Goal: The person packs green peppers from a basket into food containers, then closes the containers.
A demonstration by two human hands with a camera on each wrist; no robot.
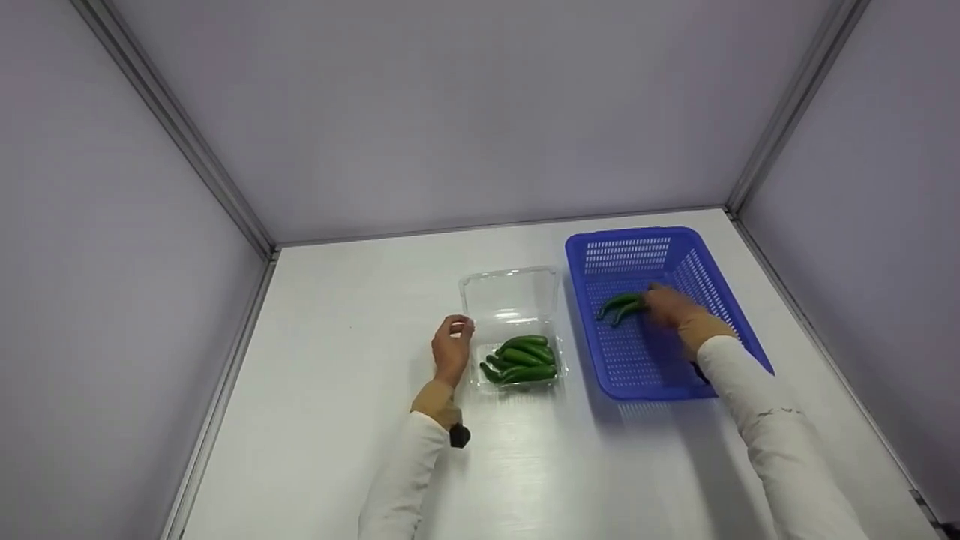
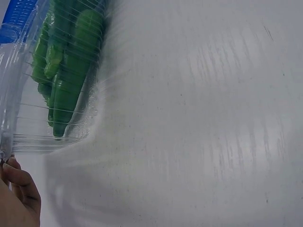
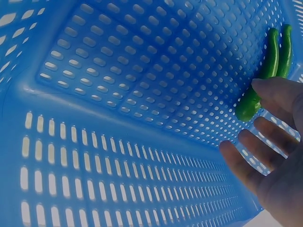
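A clear plastic clamshell box (image 1: 510, 296) stands with its lid raised, and several green chili peppers (image 1: 521, 356) lie in its base. At the box's left side, my left hand (image 1: 452, 351) pinches the rim between thumb and finger; the left wrist view shows the fingertips (image 2: 10, 165) at the box's corner. My right hand (image 1: 670, 306) reaches into the blue basket (image 1: 581, 322). Two green chili peppers (image 3: 272, 59) lie there on the basket floor. In the right wrist view the hand's fingers are spread, one digit over the nearer pepper, not closed round it.
The basket's slotted walls (image 3: 118, 165) surround the right hand. Both things stand on a white table (image 1: 337, 360), the basket to the right of the box. Pale panels (image 1: 480, 120) enclose the table at the back and sides.
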